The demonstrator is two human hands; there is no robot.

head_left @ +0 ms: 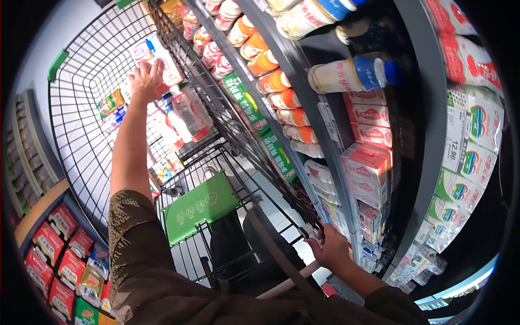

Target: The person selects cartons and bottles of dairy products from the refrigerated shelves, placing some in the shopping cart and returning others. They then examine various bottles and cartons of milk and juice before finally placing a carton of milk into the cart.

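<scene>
My left hand reaches deep into the shopping cart, fingers spread and slightly bent over a white-and-red package with a blue part at its top. Just below it lie more white-and-red packages. A colourful yellow-green pack is left of the hand, and another printed pack sits nearer to me. Down by the cart's near right corner, my right hand is closed at the cart handle, its thumb toward the cart; its fingertips are partly hidden.
Shelves along the right hold orange-capped bottles, a large blue-capped bottle, pink-and-white boxes and white wrapped packs. A green panel spans the cart's near end. Red packs fill a display at lower left.
</scene>
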